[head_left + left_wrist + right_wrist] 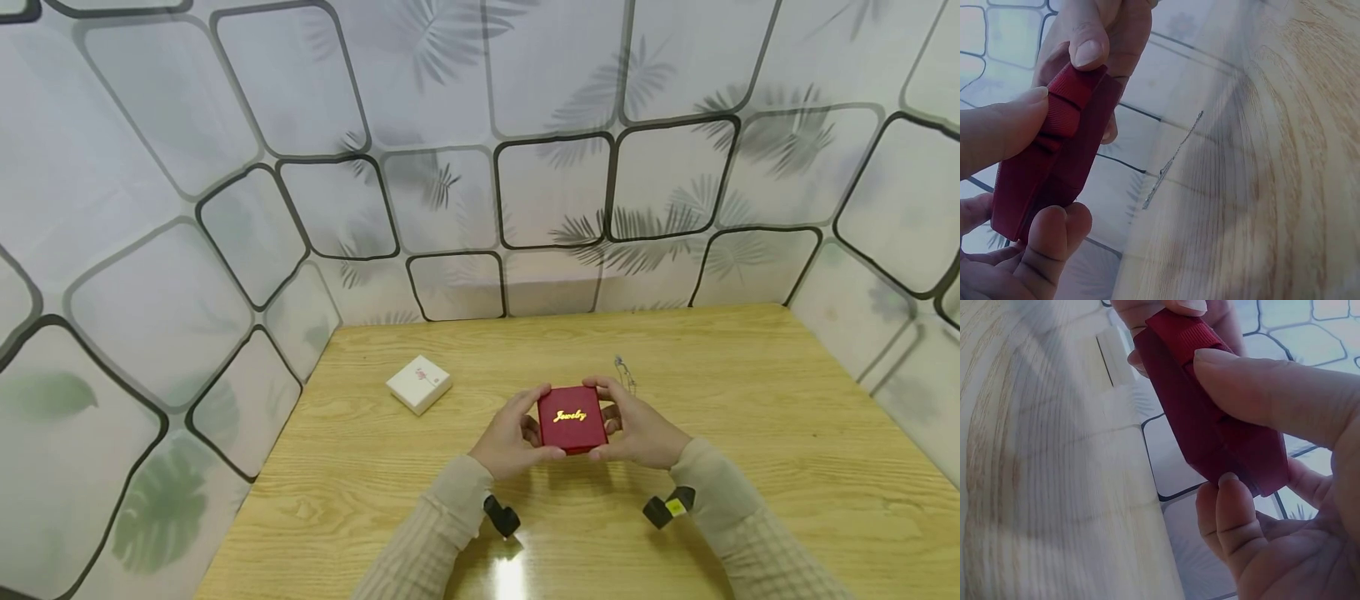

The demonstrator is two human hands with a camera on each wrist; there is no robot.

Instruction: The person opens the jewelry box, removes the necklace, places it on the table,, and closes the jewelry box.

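Both hands hold a red jewelry box [572, 427] above the table, its lid marked "Jewelry" in gold script. The left hand [510, 437] grips its left side and the right hand [641, 429] its right side, fingers bent around the edges. The box looks closed. A ribbed red ribbon bow [1062, 114] sits on the side facing the person, and both thumbs press near it. Behind the right hand, a thin silver chain [628, 382] lies on the wood, partly covered by that hand in the head view; the left wrist view shows more of it.
On the left of the wooden table [360, 500] lies a small white box [420, 382] with red print on top. A patterned curtain [450, 208] encloses the table at the back and both sides. Each wrist wears a small black camera.
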